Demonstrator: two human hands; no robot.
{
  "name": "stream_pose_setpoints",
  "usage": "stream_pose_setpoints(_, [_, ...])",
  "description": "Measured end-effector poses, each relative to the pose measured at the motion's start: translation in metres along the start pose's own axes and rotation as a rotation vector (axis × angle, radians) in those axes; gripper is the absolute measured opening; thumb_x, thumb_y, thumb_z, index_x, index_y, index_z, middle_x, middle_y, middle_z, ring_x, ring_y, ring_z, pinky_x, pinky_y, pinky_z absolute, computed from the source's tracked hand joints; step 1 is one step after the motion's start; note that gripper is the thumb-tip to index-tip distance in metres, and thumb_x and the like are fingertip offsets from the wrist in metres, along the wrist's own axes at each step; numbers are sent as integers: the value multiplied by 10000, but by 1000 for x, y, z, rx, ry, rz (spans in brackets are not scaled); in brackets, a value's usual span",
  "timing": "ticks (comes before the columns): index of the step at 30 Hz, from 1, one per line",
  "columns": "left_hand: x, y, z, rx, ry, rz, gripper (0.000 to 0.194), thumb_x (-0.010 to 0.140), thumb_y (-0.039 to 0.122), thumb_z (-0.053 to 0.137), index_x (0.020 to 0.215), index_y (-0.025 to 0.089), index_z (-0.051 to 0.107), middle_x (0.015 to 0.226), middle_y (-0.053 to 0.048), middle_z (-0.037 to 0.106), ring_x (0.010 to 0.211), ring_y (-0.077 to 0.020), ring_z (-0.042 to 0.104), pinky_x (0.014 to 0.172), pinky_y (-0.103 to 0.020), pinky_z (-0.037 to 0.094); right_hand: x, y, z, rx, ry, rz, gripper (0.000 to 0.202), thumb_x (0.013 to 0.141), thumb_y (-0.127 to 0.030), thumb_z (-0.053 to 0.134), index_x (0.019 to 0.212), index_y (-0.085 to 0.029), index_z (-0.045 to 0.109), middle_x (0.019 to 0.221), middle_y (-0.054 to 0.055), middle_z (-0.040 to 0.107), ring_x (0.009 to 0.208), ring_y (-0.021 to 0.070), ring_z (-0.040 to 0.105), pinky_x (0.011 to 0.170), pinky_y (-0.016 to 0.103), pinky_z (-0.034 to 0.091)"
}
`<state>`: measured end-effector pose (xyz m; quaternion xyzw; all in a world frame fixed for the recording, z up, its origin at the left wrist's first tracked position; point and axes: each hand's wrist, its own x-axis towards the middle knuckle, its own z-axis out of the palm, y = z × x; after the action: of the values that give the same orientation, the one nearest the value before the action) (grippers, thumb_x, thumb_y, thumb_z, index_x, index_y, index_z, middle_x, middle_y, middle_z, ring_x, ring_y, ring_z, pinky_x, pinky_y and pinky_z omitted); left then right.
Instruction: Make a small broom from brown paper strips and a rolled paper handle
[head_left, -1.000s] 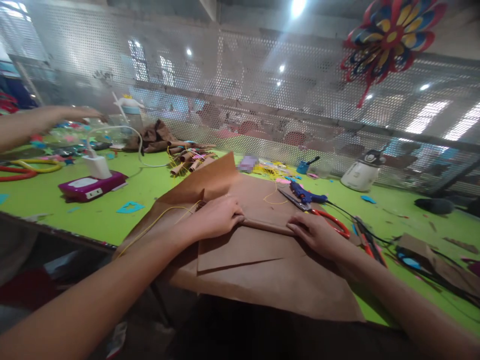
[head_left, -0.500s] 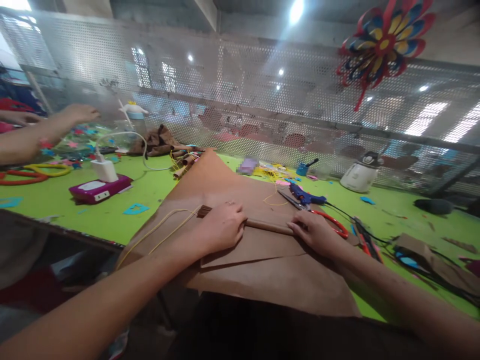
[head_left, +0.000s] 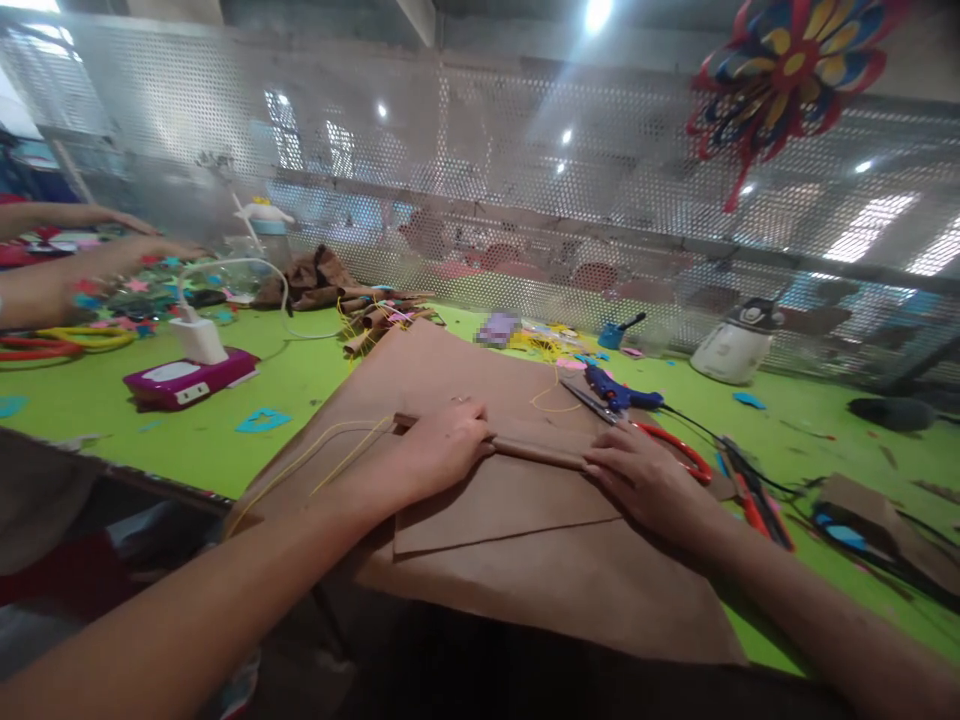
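Observation:
A thin roll of brown paper [head_left: 536, 452] lies crosswise over a loose brown paper sheet [head_left: 495, 515], part of which seems wound into it. My left hand [head_left: 450, 440] is closed over the roll's left part, fingertips pressing on it. At its right end, my right hand [head_left: 637, 465] has bent fingers gripping the roll. Below both lies a larger brown paper sheet [head_left: 450, 360]. Yellow thread [head_left: 337, 440] trails from near the roll's left end. Just behind my right hand are scissors [head_left: 682, 450] with red-orange handles, partly covered by it.
A blue glue gun [head_left: 619, 390] with a black cord, a red-handled tool [head_left: 757, 495] and a white bottle [head_left: 735, 345] stand or lie right. Left are a purple power strip [head_left: 191, 380] and a co-worker's arms [head_left: 82, 275]. Brown rolls [head_left: 375, 325] lie behind.
My right hand's fingers lie flatter over the roll's end, and the roll has turned slightly. A co-worker's hands have shifted at the left. The view has moved slightly.

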<state>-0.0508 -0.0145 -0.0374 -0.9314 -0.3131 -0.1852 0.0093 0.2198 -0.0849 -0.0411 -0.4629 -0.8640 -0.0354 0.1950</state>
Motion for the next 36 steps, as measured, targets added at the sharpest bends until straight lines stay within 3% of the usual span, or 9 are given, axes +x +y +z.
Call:
stream_pose_setpoints(5, [2,-4,3,24,-11,12,252,908,254,438,794,144,633,824,-55,551,773,-159,514,717,-293,406,1,9,1,114,-5,51,261,932,-303,431,925,-204,673,933,93,604,863,208,553,762,353,467])
stream_pose_setpoints(9, [3,1,-2,83,6,27,217,910,214,418,929,170,630,837,-51,569,756,-161,521,674,-283,401,2,16,2,157,-17,67,264,928,-321,439,907,-209,677,910,79,600,843,194,562,752,330,471])
stream_pose_setpoints(14, [4,9,-6,171,-50,3,248,893,148,411,818,137,648,761,-58,567,681,-157,503,635,-281,397,4,14,4,97,0,68,303,936,-318,423,804,-194,665,886,80,589,851,199,531,780,349,449])
stream_pose_setpoints(21, [7,7,0,136,-14,11,259,889,133,399,773,109,629,798,-78,571,725,-171,502,694,-308,416,10,22,8,114,26,138,255,919,-324,450,916,-190,667,885,81,620,831,199,565,744,338,454])
stream_pose_setpoints(27, [7,6,0,174,0,24,272,892,147,391,780,114,637,780,-77,558,718,-169,495,715,-316,426,14,27,10,169,46,209,180,864,-301,528,793,-175,636,800,56,643,743,185,577,695,320,455])
stream_pose_setpoints(32, [7,1,2,169,22,51,270,901,176,414,750,122,632,804,-70,563,771,-171,506,719,-301,421,14,28,13,151,67,177,221,871,-317,522,723,-178,609,761,51,614,732,182,562,700,322,452])
stream_pose_setpoints(36, [6,-3,2,102,44,68,243,902,215,441,779,137,635,807,-63,573,776,-174,521,721,-300,425,12,25,13,105,66,160,207,892,-302,493,778,-179,613,804,62,611,760,190,555,701,325,448])
